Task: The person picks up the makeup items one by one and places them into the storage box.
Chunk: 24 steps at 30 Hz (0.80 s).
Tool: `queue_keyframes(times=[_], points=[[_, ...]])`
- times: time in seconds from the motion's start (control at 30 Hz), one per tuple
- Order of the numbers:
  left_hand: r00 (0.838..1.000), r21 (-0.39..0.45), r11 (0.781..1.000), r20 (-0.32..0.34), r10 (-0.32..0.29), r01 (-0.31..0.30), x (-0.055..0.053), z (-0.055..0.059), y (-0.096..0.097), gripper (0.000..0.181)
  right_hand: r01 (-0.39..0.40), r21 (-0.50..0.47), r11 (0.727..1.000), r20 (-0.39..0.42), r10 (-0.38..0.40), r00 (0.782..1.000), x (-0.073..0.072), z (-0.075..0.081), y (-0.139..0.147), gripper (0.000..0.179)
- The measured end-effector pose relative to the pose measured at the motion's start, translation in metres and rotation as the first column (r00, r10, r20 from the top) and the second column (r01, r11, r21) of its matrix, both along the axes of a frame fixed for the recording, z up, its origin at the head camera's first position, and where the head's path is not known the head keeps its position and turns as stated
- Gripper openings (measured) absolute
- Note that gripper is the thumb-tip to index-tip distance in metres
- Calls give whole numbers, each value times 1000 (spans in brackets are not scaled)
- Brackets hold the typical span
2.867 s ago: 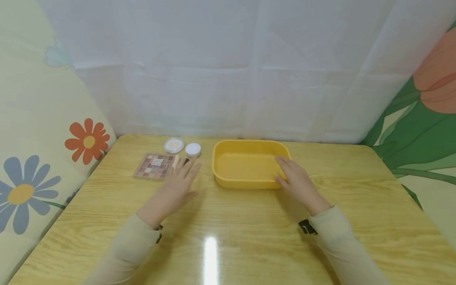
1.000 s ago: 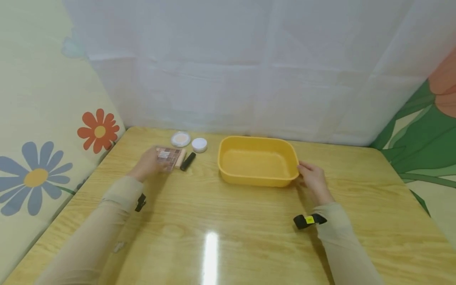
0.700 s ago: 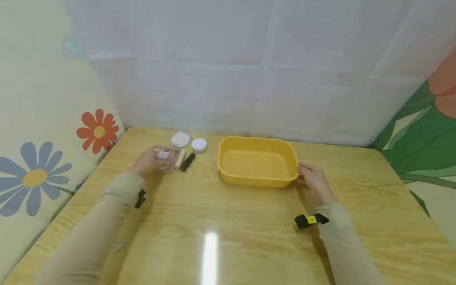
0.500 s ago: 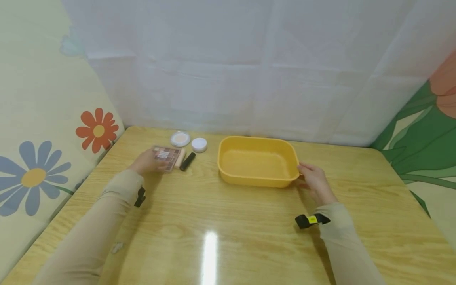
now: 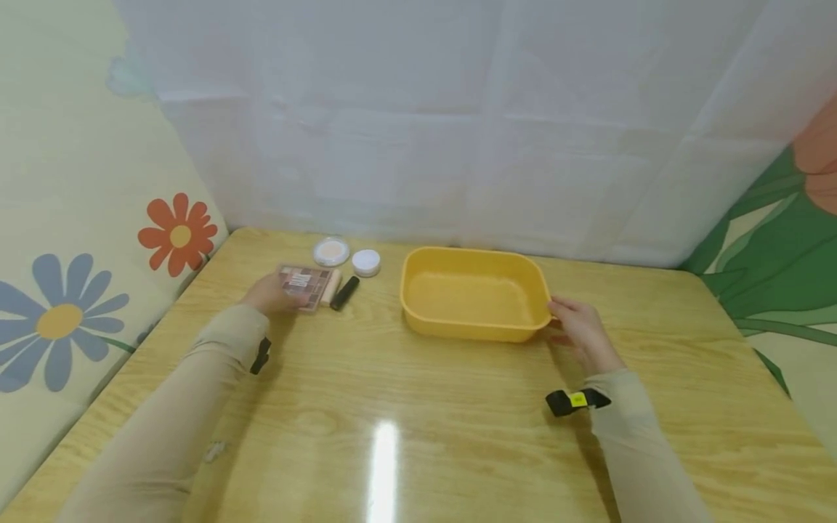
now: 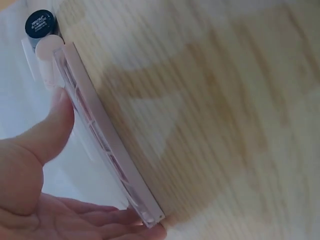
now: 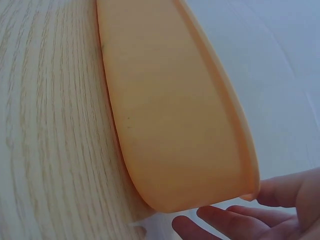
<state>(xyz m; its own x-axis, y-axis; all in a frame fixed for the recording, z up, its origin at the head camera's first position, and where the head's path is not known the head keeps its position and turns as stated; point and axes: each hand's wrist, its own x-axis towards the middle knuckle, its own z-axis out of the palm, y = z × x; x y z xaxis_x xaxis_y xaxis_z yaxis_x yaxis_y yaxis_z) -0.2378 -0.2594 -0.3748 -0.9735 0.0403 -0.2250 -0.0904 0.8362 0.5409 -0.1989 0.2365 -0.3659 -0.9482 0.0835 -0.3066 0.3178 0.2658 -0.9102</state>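
Observation:
My left hand (image 5: pixel 269 293) grips the left part of a flat eyeshadow palette (image 5: pixel 311 286) with a clear lid. The left wrist view shows the thumb on the palette (image 6: pixel 107 135) and the fingers at its far end. Against the palette's right side lies a small beige tube (image 5: pixel 330 288), with a black tube (image 5: pixel 345 293) beside it. Over on the right, my right hand (image 5: pixel 584 330) holds the right end of a yellow plastic basin (image 5: pixel 476 328). In the right wrist view, one digit meets the basin's rim while other fingers (image 7: pixel 237 222) lie along its outer end wall.
A round pressed-powder compact (image 5: pixel 331 251) and a white round jar (image 5: pixel 366 263) stand behind the palette, near the table's back edge. A white cloth (image 5: pixel 418 123) hangs behind the wooden table (image 5: pixel 458 421). Flower-patterned panels (image 5: pixel 59 181) flank it.
The left hand has moved from above the tubes to the palette's left side and taken hold of it. The right hand has shifted from over the basin's inside to its outer right end.

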Motion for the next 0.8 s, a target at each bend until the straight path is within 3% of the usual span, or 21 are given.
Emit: queue_keyframes(times=[0.2, 0.4, 0.63, 0.8], points=[[999, -100, 994, -32, 35, -38, 1, 7, 6, 90, -5, 3, 1000, 3, 5, 1000, -1, 2, 0, 53], [998, -200, 978, -23, 54, -58, 3, 13, 5, 87, -10, 9, 1000, 3, 10, 1000, -2, 5, -1, 53], [999, -208, 977, -1, 51, -50, 3, 11, -2, 89, 2, 5, 1000, 6, -2, 1000, -2, 5, 0, 53], [996, -171, 984, 57, 62, -51, -4, 9, -4, 95, -2, -1, 1000, 6, 2, 1000, -1, 4, 0, 53]])
